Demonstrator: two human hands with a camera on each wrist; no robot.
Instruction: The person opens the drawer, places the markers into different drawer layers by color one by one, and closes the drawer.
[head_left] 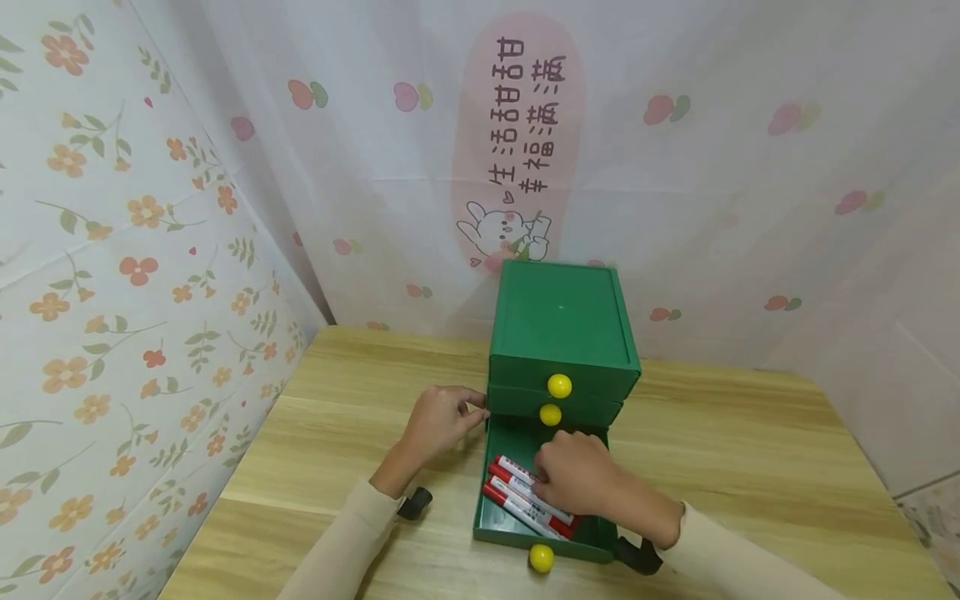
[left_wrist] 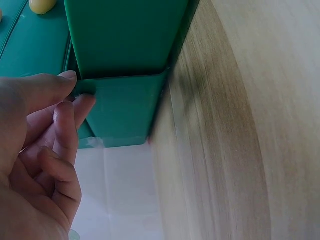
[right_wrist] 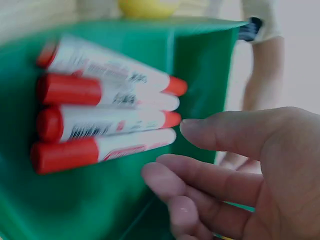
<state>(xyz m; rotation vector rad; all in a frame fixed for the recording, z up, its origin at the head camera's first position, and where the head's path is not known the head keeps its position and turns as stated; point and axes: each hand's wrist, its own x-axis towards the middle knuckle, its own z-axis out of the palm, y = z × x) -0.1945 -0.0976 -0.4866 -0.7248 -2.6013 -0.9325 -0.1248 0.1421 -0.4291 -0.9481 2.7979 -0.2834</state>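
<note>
A green drawer cabinet [head_left: 558, 317] with yellow ball knobs stands on the table, its bottom drawer [head_left: 543, 543] pulled out. Several red-and-white markers [head_left: 525, 504] lie side by side in that drawer; the right wrist view shows these markers [right_wrist: 115, 120] close up. My left hand [head_left: 438, 425] pinches the cabinet's left front edge between thumb and forefinger, as the hand [left_wrist: 45, 130] in the left wrist view shows. Over the drawer, my right hand [head_left: 573, 475] has its fingers loosely bent. In the right wrist view this hand [right_wrist: 235, 165] holds nothing, its thumb close to the marker ends.
The wooden table [head_left: 360, 375] extends to both sides of the cabinet. A printed curtain [head_left: 675, 183] hangs behind it, and a flowered curtain [head_left: 135, 275] hangs at the left. Black straps [head_left: 640, 556] are at the wrists.
</note>
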